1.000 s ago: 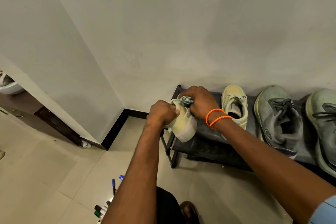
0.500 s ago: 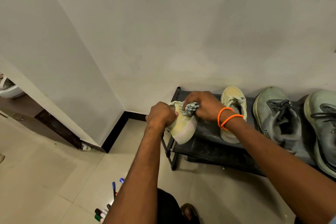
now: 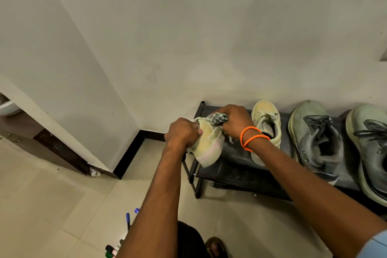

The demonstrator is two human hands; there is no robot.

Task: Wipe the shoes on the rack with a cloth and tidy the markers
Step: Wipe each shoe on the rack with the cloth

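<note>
My left hand (image 3: 183,133) grips a pale yellow shoe (image 3: 209,146) held tilted above the left end of the black shoe rack (image 3: 236,153). My right hand (image 3: 234,120), with orange bands on the wrist, holds a bunched grey cloth (image 3: 217,118) pressed against the top of that shoe. Its yellow partner (image 3: 266,123) sits on the rack just to the right. Two grey-green sneakers (image 3: 314,138) (image 3: 370,146) stand further right on the rack. Several markers (image 3: 127,219) lie on the floor tiles at the bottom, partly hidden by my left forearm.
The rack stands against a plain wall, close to a corner with black skirting (image 3: 129,153). A dark wooden door frame (image 3: 52,148) runs along the left. My foot (image 3: 215,247) shows at the bottom edge. Beige floor tiles (image 3: 52,205) spread to the left.
My right hand with the cloth has shifted slightly across the top of the held shoe. The left hand keeps its grip on the shoe in nearly the same place.
</note>
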